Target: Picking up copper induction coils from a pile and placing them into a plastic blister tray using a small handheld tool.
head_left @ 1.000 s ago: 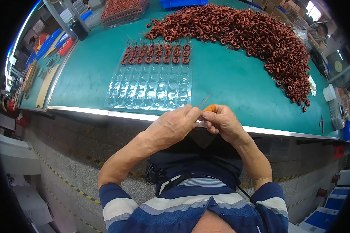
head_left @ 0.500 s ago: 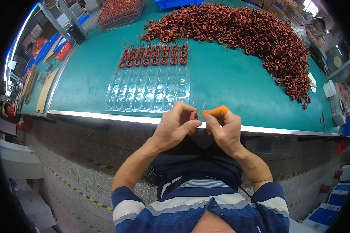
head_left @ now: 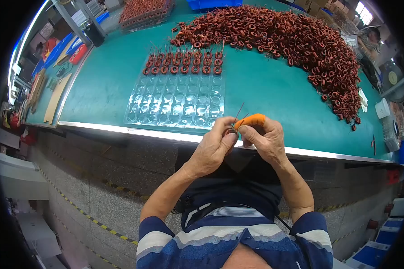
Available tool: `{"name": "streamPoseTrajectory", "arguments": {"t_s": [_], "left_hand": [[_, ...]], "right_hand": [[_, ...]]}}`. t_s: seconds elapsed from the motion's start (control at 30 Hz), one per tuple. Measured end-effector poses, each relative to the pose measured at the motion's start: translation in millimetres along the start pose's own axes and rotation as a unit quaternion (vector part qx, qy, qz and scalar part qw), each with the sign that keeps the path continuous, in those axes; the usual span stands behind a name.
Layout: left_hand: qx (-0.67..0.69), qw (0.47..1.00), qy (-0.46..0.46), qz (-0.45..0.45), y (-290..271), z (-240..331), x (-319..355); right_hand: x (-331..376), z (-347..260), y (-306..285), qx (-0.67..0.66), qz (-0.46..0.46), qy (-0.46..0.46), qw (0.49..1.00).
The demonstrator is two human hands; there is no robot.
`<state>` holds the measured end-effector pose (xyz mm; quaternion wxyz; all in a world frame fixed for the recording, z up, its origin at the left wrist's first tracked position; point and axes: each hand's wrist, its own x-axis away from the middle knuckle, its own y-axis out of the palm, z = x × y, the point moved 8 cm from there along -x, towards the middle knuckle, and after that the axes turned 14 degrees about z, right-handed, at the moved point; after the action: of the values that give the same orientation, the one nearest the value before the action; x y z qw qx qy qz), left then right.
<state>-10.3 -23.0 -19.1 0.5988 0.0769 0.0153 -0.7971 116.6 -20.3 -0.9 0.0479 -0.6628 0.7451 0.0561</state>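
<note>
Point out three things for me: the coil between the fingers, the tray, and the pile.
Coil [head_left: 229, 132]: head view, on the exposed part of its wound ring.
Tray [head_left: 178, 97]: head view, on its unfilled part.
Pile [head_left: 296, 41]: head view, on its thick middle.

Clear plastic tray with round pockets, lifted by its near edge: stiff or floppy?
Probably floppy: the clear plastic tray looks thin-walled. Its far side likely droops, since the red wire-wound rings sit only in the far rows.

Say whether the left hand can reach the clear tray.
Likely yes: the left hand, though holding a wire-wound coil, is close to the clear tray, with nothing visible between them.
</note>
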Motion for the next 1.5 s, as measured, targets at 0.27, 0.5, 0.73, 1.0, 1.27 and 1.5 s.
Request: {"name": "streamPoseTrajectory", "arguments": {"t_s": [0.27, 0.5, 0.73, 1.0, 1.27, 1.5], "left_hand": [[0.059, 0.997, -0.002, 0.049, 3.1, -13.3, -2.0], [0.167, 0.981, -0.032, 0.097, 6.8, -17.5, -1.3], [0.174, 0.974, -0.06, 0.133, 3.2, -22.5, -4.7], [0.067, 0.993, -0.045, 0.086, 2.8, -25.2, -4.4], [-0.062, 0.997, 0.019, 0.041, 0.5, -13.9, -5.3], [-0.112, 0.961, 0.182, 0.174, -38.8, 5.1, -16.4]], "right_hand": [[-9.3, -10.5, 6.0, 0.098, -0.031, -0.026, 0.994], [-9.4, 14.5, 3.0, -0.091, 0.042, 0.035, 0.994], [-16.6, 25.7, -3.5, -0.055, 0.061, 0.027, 0.996], [-15.4, 19.6, -2.7, -0.035, 0.026, 0.073, 0.996], [-22.6, 20.3, 2.7, -0.036, -0.046, 0.1, 0.993], [-77.8, -13.6, 2.1, 0.062, 0.035, 0.007, 0.997]]}}
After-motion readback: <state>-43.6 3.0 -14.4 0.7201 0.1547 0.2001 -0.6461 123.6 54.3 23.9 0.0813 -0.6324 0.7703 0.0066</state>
